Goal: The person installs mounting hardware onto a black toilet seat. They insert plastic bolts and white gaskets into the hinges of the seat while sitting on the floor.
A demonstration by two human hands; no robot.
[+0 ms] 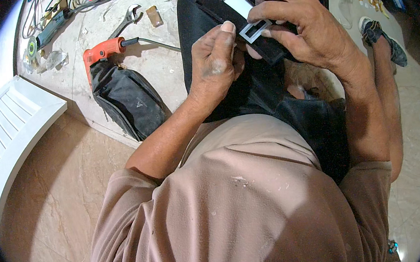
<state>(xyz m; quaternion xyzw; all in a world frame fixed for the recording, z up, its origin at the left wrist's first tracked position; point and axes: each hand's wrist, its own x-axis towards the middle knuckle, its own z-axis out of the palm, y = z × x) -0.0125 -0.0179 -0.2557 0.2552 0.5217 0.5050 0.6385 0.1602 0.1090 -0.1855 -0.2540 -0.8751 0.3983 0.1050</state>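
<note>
A long black plastic housing with a white strip set in it lies over my lap, on black cloth. My right hand is closed at its lower end. Between its thumb and fingers is a small pale rectangular frame with a dark opening. Close by on the left, my left hand has its fingers curled in and its thumb pressed near the frame's corner. Whatever those fingers grip is hidden behind the thumb.
To the left, on a pale dusty slab, are an orange corded power tool, a black bag, an adjustable wrench, a brown block and an angle grinder. A white slatted panel stands far left. A shoe shows at right.
</note>
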